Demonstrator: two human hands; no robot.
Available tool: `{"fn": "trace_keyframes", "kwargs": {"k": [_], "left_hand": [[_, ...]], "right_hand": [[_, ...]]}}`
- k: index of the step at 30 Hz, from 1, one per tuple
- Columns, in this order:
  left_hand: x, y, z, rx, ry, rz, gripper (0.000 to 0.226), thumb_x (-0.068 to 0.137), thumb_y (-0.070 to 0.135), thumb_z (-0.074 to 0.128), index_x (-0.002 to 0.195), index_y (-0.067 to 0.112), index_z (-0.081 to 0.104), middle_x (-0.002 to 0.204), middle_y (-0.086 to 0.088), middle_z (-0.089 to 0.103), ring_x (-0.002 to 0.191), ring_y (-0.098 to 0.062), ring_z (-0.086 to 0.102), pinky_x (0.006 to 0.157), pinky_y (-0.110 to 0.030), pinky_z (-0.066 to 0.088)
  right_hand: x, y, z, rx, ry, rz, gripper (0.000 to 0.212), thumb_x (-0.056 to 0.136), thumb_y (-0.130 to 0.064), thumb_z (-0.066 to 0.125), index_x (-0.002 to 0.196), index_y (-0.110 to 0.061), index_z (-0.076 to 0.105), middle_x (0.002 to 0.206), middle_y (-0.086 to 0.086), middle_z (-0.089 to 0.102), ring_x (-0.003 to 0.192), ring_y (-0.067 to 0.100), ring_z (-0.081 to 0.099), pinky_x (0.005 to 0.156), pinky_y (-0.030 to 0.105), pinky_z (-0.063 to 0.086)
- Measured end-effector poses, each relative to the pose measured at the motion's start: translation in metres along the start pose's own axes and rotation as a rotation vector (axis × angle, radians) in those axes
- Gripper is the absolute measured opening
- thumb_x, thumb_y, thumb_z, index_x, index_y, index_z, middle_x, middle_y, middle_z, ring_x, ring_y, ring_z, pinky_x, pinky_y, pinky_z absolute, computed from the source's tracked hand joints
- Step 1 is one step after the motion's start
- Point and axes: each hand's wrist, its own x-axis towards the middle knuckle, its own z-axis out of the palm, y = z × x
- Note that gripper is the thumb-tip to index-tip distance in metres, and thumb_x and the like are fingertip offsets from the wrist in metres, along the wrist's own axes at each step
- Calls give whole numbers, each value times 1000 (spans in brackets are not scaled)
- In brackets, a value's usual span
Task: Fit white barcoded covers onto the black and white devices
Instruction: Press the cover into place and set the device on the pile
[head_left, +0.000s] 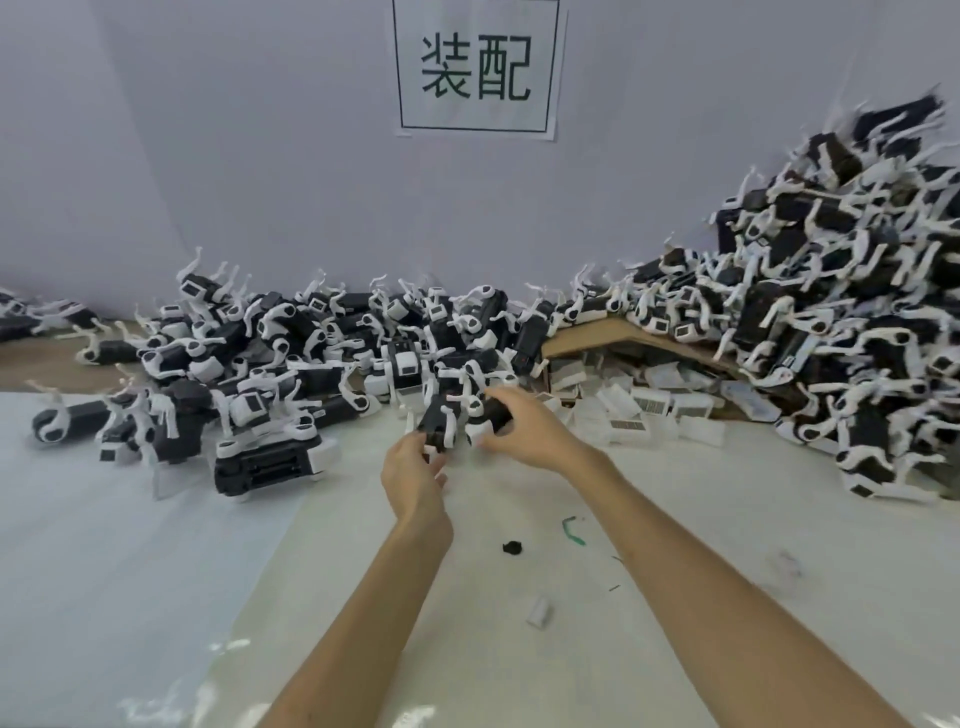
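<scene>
In the head view, the person's left hand and right hand meet just above the middle of the frame, over the pale table. Between them is one black and white device, lifted at the near edge of the centre heap. The left hand's fingers curl round its lower end. The right hand's fingers close over its upper end. Motion blur hides whether a cover is already pinched against it.

The white barcoded covers lie loose in a shallow cardboard box just right of the hands, spilling toward the table. One stray cover lies alone lower down, between the forearms.

The centre heap stretches from mid-left to the hands, and several devices in it show a white labelled panel. A far taller right heap climbs to the upper right corner, and whether its devices are fitted cannot be told.

Judging from the many covers in the box and the size of both heaps, the job looks well short of done. The device in hand is one of very many, and its own fitting appears to be in progress rather than finished.

A sign hangs on the wall at top centre. A black scrap and a green scrap lie near the right forearm.
</scene>
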Motion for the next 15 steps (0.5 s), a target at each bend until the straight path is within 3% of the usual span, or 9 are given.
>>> {"fn": "trace_keyframes", "kwargs": {"k": [2,4,6,9,12,15], "left_hand": [[0,0,-1,-6,-16,-10,9,100,18,52,98,18,60,99,2,60,97,-24,66,85,-34,49],[0,0,-1,-12,-40,-44,11,100,19,51,92,21,58,102,1,63,92,-26,68,84,-35,50],[0,1,1,-15,-63,-74,11,99,18,51,91,21,58,103,-1,65,88,-27,69,77,-33,51],[-2,-1,1,6,-90,-74,11,100,18,50,104,17,60,110,-4,66,89,-29,69,76,-31,51],[-4,-1,1,19,-140,-54,20,100,19,47,115,16,59,109,-5,70,83,-27,71,83,-35,53],[-4,-2,0,32,-174,-44,17,99,19,48,109,17,62,101,-3,73,79,-26,73,84,-36,55]], "right_hand": [[1,1,19,-133,2,-31,76,88,-29,72,153,-21,34,158,-5,30,137,22,39,104,42,44],[-3,6,28,-264,82,-68,68,87,-19,69,148,-21,37,156,-6,30,132,24,43,97,42,49],[-9,14,26,-380,169,-116,46,85,-11,65,127,-18,47,152,-5,35,125,26,49,88,39,51],[-16,26,13,-446,140,-167,27,85,-7,62,106,-17,47,165,-10,18,125,22,48,76,33,47],[-12,28,7,-435,125,-165,43,86,-4,61,121,-19,43,167,-12,10,121,21,53,68,30,40],[2,15,7,-357,120,-134,73,88,-4,61,150,-21,27,163,-3,25,127,25,52,78,35,49]]}}
